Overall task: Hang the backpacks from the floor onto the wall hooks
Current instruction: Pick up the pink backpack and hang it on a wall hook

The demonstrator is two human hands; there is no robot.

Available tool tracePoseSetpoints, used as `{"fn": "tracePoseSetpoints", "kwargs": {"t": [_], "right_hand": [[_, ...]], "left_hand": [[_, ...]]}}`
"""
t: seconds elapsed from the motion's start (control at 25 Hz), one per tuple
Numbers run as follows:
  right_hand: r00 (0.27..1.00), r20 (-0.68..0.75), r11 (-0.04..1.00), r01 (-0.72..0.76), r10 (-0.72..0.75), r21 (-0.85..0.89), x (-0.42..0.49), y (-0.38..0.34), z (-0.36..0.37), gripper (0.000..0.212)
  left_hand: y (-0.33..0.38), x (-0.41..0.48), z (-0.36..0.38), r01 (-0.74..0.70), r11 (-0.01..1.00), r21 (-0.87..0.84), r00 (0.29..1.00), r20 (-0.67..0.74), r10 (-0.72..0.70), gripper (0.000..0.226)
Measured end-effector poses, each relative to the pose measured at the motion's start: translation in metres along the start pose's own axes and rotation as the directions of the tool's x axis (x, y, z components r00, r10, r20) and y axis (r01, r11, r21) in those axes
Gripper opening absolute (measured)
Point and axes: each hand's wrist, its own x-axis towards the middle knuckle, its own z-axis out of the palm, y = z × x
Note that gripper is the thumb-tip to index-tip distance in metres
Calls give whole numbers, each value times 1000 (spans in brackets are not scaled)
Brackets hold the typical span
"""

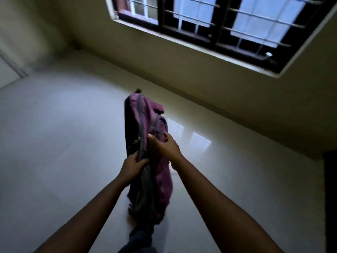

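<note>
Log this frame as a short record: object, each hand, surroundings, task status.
object: purple backpack, appears lifted off the floor
left hand: grips the backpack's dark side
right hand: grips the purple front by the grey zipper line
surroundings: barred window at upper right
wall hooks: none in view
status: backpack in hand, not yet hung

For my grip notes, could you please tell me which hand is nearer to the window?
Right. The right hand grips the backpack higher up, on the side towards the window; the left hand grips it lower, on the far side.
</note>
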Motion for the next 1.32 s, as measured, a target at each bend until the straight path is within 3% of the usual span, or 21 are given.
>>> {"fn": "tracePoseSetpoints", "kwargs": {"t": [0.08, 0.16, 0.36, 0.48, 0.56, 0.64, 0.72, 0.76, 0.88, 1.0, 1.24, 1.32], "right_hand": [[998, -40, 992, -53, 58, 112, 35, -26, 37, 88], [985, -96, 985, -131, 143, 116, 76, -43, 66, 86], [983, 51, 984, -172, 174, -50, 148, -81, 131, 48], [977, 178, 988, -93, 115, -127, 172, -106, 176, 40], [972, 235, 977, 30, 22, -212, 185, -125, 208, 35], [950, 296, 929, 197, -102, -313, 208, -147, 237, 32], [903, 362, 817, 382, -231, -432, 234, -170, 255, 32], [875, 397, 762, 452, -278, -464, 252, -184, 265, 31], [810, 505, 680, 551, -298, -483, 310, -240, 281, 30], [749, 638, 735, 532, -177, -421, 366, -292, 294, 38], [811, 569, 959, 252, -135, -131, 487, -369, 366, 33], [803, 566, 942, 309, -186, -129, 517, -394, 401, 27]], "left_hand": [[-1, 0, -31, -91, 983, 158, 996, 25, 88, 60], [-2, 8, -59, -122, 972, 201, 992, -12, 127, 76], [-8, 51, -157, 89, 972, 218, 996, 3, -92, 66], [9, 80, -210, 188, 924, 334, 968, -220, -117, 67], [30, 106, -236, 212, 977, 32, 925, -330, -190, 70], [43, 149, -264, 166, 949, -268, 898, -356, -258, 85], [53, 188, -290, 156, 886, -437, 857, -386, -341, 105], [57, 212, -307, 161, 860, -485, 839, -391, -378, 103], [80, 276, -354, 134, 853, -504, 799, -454, -394, 59], [87, 327, -405, 119, 846, -519, 747, -514, -421, 33], [63, 399, -496, 81, 871, -484, 765, -530, -366, 37], [56, 424, -527, 82, 902, -424, 794, -519, -316, 40]]}}
